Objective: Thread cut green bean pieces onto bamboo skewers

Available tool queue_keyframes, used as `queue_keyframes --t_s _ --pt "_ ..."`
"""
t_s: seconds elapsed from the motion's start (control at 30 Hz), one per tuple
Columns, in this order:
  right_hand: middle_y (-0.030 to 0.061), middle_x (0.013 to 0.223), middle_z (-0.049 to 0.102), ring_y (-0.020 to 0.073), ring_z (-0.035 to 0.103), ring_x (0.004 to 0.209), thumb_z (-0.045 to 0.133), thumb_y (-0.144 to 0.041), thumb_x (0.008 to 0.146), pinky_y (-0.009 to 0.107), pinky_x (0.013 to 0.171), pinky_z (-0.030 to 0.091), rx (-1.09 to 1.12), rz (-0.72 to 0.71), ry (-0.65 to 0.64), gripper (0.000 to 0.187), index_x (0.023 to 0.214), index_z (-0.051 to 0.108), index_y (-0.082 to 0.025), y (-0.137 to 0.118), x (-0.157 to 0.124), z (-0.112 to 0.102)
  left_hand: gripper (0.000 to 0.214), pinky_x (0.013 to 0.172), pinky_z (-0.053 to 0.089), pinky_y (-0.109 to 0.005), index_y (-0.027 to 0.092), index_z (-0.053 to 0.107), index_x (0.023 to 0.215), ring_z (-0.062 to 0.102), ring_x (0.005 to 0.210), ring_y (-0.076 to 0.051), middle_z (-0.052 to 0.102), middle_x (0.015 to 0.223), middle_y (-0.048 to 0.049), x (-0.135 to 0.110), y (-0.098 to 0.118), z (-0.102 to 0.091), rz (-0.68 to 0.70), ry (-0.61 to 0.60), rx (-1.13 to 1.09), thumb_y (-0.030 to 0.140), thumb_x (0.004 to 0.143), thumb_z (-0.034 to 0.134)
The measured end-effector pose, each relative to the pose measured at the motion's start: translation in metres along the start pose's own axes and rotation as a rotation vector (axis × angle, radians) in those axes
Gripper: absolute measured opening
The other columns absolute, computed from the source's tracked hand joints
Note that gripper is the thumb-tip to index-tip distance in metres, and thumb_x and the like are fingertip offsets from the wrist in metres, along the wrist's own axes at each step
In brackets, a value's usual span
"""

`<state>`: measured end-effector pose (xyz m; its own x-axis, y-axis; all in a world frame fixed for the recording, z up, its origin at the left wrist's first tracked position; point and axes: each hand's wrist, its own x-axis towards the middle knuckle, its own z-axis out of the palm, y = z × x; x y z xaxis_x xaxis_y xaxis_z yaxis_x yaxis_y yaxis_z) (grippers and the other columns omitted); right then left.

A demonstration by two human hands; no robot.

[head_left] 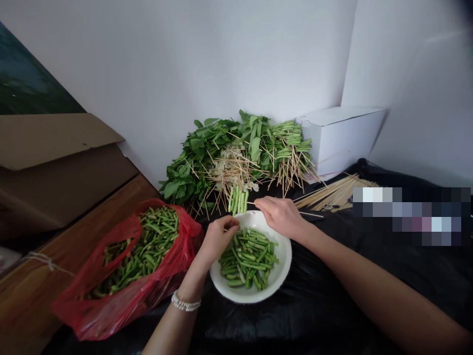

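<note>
My right hand [281, 217] pinches a thin bamboo skewer [251, 202] over the far rim of a white bowl [283, 276]. Several cut green bean pieces [238, 200] are threaded side by side on that skewer, left of the fingers. Over the bowl's left rim is my left hand [219, 238], thumb and fingers brought together; whatever is between them is too small to make out. Loose cut green beans [249, 259] fill the middle of the bowl.
On the left lies a red plastic bag [111, 315] full of bean pieces. Skewered leafy greens [210, 135] are heaped against the wall, beside a white box [343, 138]. Bare skewers [332, 193] lie on black plastic sheeting [325, 301]. A cardboard box [55, 172] stands far left.
</note>
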<state>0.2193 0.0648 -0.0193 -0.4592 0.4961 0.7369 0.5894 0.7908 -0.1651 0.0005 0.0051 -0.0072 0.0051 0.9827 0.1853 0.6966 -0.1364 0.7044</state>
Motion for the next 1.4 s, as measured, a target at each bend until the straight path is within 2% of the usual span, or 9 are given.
queue_keyframes --t_s 0.07,0.2,0.3,0.37,0.7,0.93,1.2,1.4 --pt "0.0024 0.088 0.068 0.0117 0.060 0.074 0.040 -0.016 0.097 0.025 0.063 0.034 0.008 -0.005 0.001 0.025 0.100 0.065 -0.017 0.000 0.000 0.000 0.018 0.069 0.047 -0.029 0.017 0.071 0.085 0.065 0.072 -0.019 0.073 0.079 -0.0049 0.001 -0.003 0.000 -0.091 0.112 -0.230 0.030 0.073 0.070" --pt "0.0021 0.083 0.067 0.0117 0.059 0.073 0.038 -0.016 0.097 0.025 0.062 0.033 0.015 -0.031 -0.037 0.027 0.098 0.065 -0.017 -0.001 -0.001 0.001 0.028 0.066 0.048 -0.024 0.016 0.072 0.085 0.064 0.068 -0.013 0.074 0.080 -0.0032 0.004 -0.003 -0.001 -0.246 0.241 -0.723 0.034 0.065 0.080" --pt "0.0016 0.080 0.065 0.0115 0.057 0.071 0.038 -0.017 0.097 0.026 0.061 0.032 0.018 -0.053 -0.080 0.028 0.095 0.065 -0.017 -0.003 -0.001 0.000 0.027 0.065 0.049 -0.021 0.017 0.072 0.085 0.065 0.069 -0.011 0.074 0.081 -0.0017 0.005 -0.001 -0.005 -0.283 0.283 -0.996 0.028 0.063 0.083" --pt "0.0016 0.078 0.064 0.0116 0.056 0.069 0.037 -0.019 0.098 0.027 0.059 0.030 0.014 -0.077 -0.107 0.028 0.093 0.065 -0.017 -0.005 -0.001 -0.001 0.025 0.065 0.050 -0.020 0.018 0.072 0.088 0.066 0.071 -0.010 0.075 0.084 -0.0015 0.006 0.000 -0.007 -0.313 0.279 -1.080 0.024 0.066 0.082" --pt "0.0004 0.073 0.060 0.0116 0.051 0.063 0.041 -0.016 0.096 0.029 0.056 0.023 -0.037 -0.129 -0.170 0.024 0.085 0.063 -0.016 -0.008 -0.001 -0.001 0.021 0.066 0.053 -0.018 0.017 0.073 0.093 0.068 0.075 -0.010 0.076 0.085 -0.0018 0.007 0.002 -0.010 -0.320 0.304 -1.196 0.016 0.073 0.078" --pt "0.0001 0.076 0.061 0.0112 0.050 0.063 0.044 -0.015 0.094 0.028 0.056 0.023 -0.023 -0.150 -0.182 0.019 0.090 0.063 -0.017 -0.008 -0.003 0.001 0.016 0.068 0.052 -0.019 0.016 0.073 0.090 0.067 0.074 -0.009 0.075 0.085 -0.0021 0.007 0.004 -0.008 -0.315 0.314 -1.196 0.016 0.074 0.077" --pt "0.0007 0.074 0.060 0.0114 0.050 0.063 0.041 -0.017 0.096 0.028 0.057 0.024 -0.017 -0.146 -0.139 0.024 0.086 0.063 -0.016 -0.007 -0.002 0.001 0.021 0.071 0.052 -0.021 0.018 0.073 0.089 0.068 0.078 -0.010 0.075 0.087 -0.0014 0.008 0.001 -0.006 -0.296 0.322 -1.146 0.022 0.070 0.081" --pt "0.0002 0.073 0.060 0.0115 0.050 0.063 0.042 -0.017 0.096 0.029 0.057 0.024 -0.026 -0.149 -0.147 0.023 0.087 0.063 -0.017 -0.008 -0.003 0.002 0.022 0.082 0.052 -0.026 0.017 0.073 0.085 0.069 0.083 -0.012 0.076 0.087 -0.0016 0.008 0.000 -0.003 -0.253 0.341 -1.121 0.023 0.066 0.084"
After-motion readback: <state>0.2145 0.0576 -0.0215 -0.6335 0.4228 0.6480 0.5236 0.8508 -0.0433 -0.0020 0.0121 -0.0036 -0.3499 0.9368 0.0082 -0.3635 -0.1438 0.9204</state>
